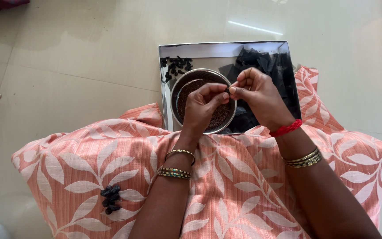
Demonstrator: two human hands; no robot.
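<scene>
- Hands meet over a round steel bowl [176,90] that sits in a rectangular steel tray [200,49] on the pale tiled floor [67,57]
- The left hand [203,106] has its thumb and forefinger pressed together on a small dark piece [227,91], its grip clamped on that piece
- The right hand [257,95] comes in from the other side, its fingertips [233,90] pinching the same small dark piece, so both grips close on it at one spot
- The piece is held just above the bowl, which is filled with fine reddish-brown grains [190,94]
- A scatter of small black bits [176,66] lies in the tray's far left corner, just beside the bowl's rim
- A heap of flat black pieces [261,62] fills the right side of the tray, partly hidden behind the right hand
- The near edge of the tray rests against a peach cloth with a white leaf pattern [226,177] that covers the person's lap
- A small cluster of black bits [110,198] lies on that cloth, well apart from the hands, near the left forearm
- Gold bangles [178,163] ring the left wrist; a red thread [285,128] and gold bangles [303,158] ring the right
</scene>
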